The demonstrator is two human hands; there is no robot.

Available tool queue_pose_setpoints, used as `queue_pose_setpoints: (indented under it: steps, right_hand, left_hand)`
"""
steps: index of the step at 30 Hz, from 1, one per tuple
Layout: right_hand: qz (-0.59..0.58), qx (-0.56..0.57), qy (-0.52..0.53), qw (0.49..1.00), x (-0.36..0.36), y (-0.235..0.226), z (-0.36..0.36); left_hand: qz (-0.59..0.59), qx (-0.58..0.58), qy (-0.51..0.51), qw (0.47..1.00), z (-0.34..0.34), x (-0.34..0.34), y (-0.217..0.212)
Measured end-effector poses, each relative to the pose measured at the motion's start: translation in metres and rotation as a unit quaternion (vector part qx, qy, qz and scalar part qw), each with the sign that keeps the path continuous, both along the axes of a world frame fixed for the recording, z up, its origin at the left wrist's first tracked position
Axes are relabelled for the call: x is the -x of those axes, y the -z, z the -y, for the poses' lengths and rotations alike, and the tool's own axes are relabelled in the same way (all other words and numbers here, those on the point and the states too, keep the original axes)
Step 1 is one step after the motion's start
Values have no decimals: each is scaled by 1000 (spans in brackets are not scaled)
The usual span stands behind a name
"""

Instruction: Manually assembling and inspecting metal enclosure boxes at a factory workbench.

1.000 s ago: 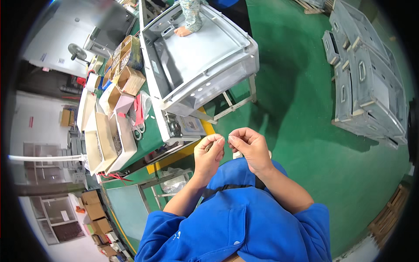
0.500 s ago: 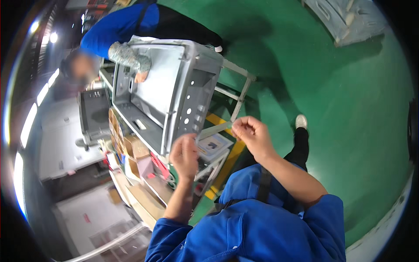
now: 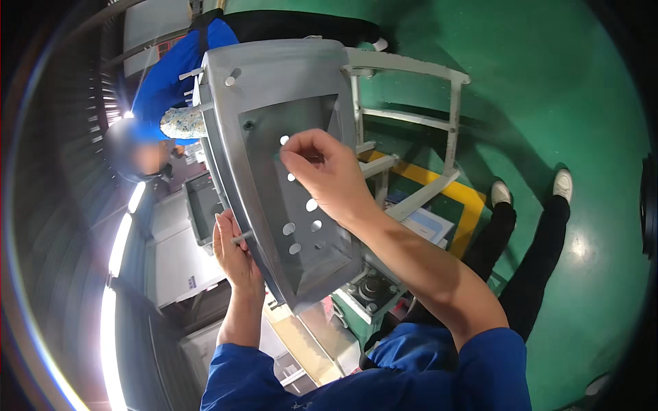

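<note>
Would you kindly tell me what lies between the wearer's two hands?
Between left hand and right hand, the head view shows the grey housing's side rim and part of its holed panel.

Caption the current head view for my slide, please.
Left hand at the side of a grey case, right hand, fingertips together, before its round holes.

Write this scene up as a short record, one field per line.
Housing: grey, with a recessed panel and round holes
Left hand: at the housing's left edge, beside a peg
Right hand: before the recessed panel, fingertips bunched; contents unclear
Co-worker: beyond the housing, blue top, patterned sleeve
Stand: pale metal frame
Floor: green, yellow marking
</note>
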State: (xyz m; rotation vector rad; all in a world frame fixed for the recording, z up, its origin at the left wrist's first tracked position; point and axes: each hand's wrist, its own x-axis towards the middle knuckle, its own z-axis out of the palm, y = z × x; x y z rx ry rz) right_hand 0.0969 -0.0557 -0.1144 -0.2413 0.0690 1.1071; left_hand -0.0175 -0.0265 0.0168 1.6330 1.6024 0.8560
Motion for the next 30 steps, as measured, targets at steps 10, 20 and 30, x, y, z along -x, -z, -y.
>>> queue_pose_setpoints:
  steps: [10,20,30]
  right_hand:
    - [82,80,106,988,2,-5,-41]
    - [85,98,103,986,4,-10,-45]
    - [92,117,117,982,7,-10,-51]
  left_hand:
    - [9,32,-32,999,5,-3,1]
    - [-24,43,-42,998,5,1,-3]
    - [-61,33,-66,995,7,-5,-1]
